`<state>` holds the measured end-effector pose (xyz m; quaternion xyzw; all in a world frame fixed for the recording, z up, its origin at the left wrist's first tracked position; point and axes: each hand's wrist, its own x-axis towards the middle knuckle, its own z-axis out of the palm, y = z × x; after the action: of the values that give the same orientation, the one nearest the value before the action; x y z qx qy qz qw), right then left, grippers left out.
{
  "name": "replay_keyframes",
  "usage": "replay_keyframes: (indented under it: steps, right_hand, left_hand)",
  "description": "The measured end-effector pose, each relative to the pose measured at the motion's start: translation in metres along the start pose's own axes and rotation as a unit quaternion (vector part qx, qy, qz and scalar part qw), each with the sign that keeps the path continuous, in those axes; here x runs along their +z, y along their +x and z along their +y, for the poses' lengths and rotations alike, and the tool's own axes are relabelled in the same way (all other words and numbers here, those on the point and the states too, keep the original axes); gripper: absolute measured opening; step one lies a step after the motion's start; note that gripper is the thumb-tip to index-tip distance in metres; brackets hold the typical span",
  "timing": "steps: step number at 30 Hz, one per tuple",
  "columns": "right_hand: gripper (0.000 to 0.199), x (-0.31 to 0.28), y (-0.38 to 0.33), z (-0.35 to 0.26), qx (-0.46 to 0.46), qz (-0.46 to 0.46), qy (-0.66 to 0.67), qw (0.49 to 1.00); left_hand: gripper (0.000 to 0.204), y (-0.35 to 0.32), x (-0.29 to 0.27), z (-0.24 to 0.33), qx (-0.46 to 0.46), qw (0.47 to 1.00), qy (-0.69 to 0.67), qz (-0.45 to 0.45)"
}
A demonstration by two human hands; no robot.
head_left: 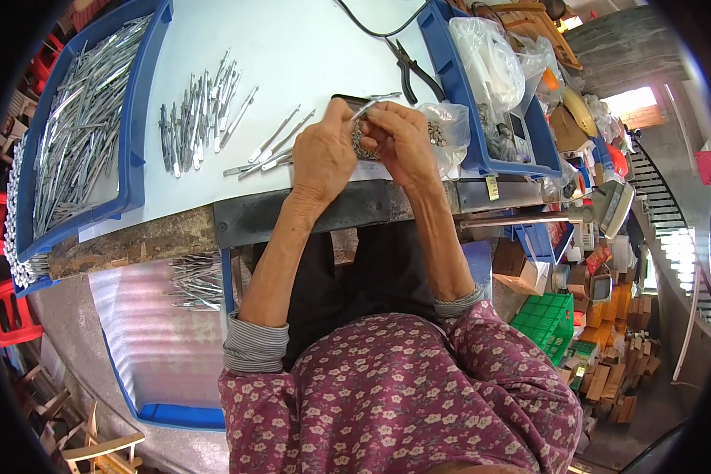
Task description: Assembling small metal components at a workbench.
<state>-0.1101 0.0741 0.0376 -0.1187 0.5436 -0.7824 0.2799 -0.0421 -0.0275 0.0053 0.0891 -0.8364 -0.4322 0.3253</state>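
Note:
Above the front edge of the white tabletop, my left hand and my right hand are close together. Both have their fingers pinched round a slim silver metal piece that slants up to the right. The fingertips partly cover it. Under my hands lies a dark tray with small metal parts, mostly hidden. A clear plastic bag is just right of my right hand. Several similar slim metal pieces lie loose by my left hand, and a larger group is spread farther left.
A blue bin full of metal pieces stands at the left. Black-handled pliers lie at the back, beside another blue bin with plastic bags. Below the table edge at left is a lined blue-edged tray; a green crate sits lower right.

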Motion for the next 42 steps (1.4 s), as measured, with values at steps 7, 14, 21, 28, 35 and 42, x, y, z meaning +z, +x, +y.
replay_keyframes:
  steps: [7,14,21,28,35,42]
  right_hand:
    - [0.018,0.000,0.003,-0.005,-0.040,0.000,-0.122,0.992]
    - [0.024,-0.001,0.000,0.000,-0.076,0.023,-0.195,0.977]
    - [0.022,-0.015,-0.010,-0.017,-0.114,0.075,-0.284,0.949]
    - [0.013,-0.067,-0.014,-0.027,-0.235,0.200,-0.596,0.741]
    - [0.016,-0.090,-0.011,-0.017,-0.236,0.135,-0.646,0.713]
    - [0.014,-0.089,-0.001,-0.014,-0.223,0.103,-0.680,0.691]
  left_hand:
    - [0.011,0.005,-0.012,0.007,-0.199,0.902,-0.369,-0.107]
    - [0.014,0.001,-0.005,0.001,-0.138,0.956,-0.250,-0.072]
    - [0.010,0.000,0.002,0.001,-0.087,0.969,-0.232,-0.008]
    - [0.008,0.000,-0.007,0.009,-0.112,0.972,-0.200,-0.052]
    - [0.007,0.000,-0.004,0.009,-0.101,0.972,-0.204,-0.049]
    - [0.007,0.001,-0.003,0.008,-0.102,0.974,-0.198,-0.047]
